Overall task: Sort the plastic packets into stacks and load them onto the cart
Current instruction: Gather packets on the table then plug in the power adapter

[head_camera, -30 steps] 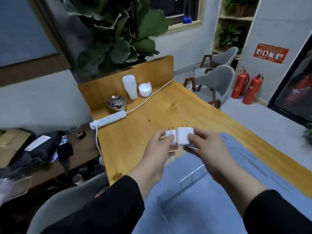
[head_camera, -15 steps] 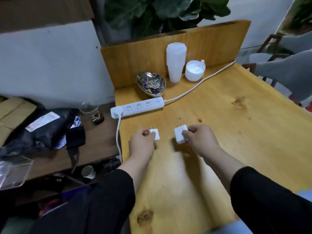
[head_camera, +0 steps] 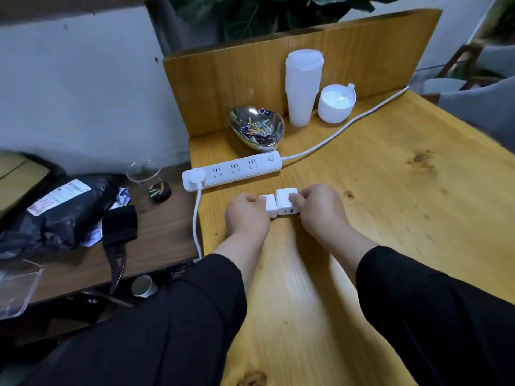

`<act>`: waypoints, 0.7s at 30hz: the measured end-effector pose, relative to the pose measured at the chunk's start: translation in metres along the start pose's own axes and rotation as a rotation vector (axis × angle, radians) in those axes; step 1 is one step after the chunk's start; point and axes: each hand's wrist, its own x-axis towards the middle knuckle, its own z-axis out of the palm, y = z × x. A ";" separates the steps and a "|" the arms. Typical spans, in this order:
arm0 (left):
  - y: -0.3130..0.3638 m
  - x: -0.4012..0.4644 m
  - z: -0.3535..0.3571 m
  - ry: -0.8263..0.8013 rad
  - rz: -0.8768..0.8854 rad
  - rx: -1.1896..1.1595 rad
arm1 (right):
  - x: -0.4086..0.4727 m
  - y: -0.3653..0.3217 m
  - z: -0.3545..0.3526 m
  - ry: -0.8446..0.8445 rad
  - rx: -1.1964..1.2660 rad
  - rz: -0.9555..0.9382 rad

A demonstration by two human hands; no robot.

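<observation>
Two white cube-shaped plug adapters, a smaller one [head_camera: 269, 208] in my left hand [head_camera: 246, 215] and a larger one [head_camera: 287, 204] in my right hand [head_camera: 320, 208], sit side by side, touching, on the wooden table [head_camera: 390, 218], fingers curled round each, prongs pointing away toward the white power strip [head_camera: 231, 171] just beyond. A silver bowl [head_camera: 256, 132] holds small colourful bits. The table's left edge lies close by; bare wood opens rightward.
</observation>
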 end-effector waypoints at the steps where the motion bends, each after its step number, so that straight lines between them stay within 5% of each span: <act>1: 0.001 0.000 0.000 0.002 -0.001 -0.006 | -0.001 -0.001 -0.001 -0.013 -0.011 -0.004; 9: 0.029 -0.055 -0.027 -0.003 0.287 0.160 | -0.040 -0.005 -0.056 -0.020 -0.072 -0.153; 16: 0.122 -0.190 0.012 -0.282 0.636 0.189 | -0.132 0.043 -0.205 0.138 -0.168 -0.142; 21: 0.172 -0.379 0.063 -0.558 0.845 0.110 | -0.292 0.133 -0.357 0.354 -0.206 0.060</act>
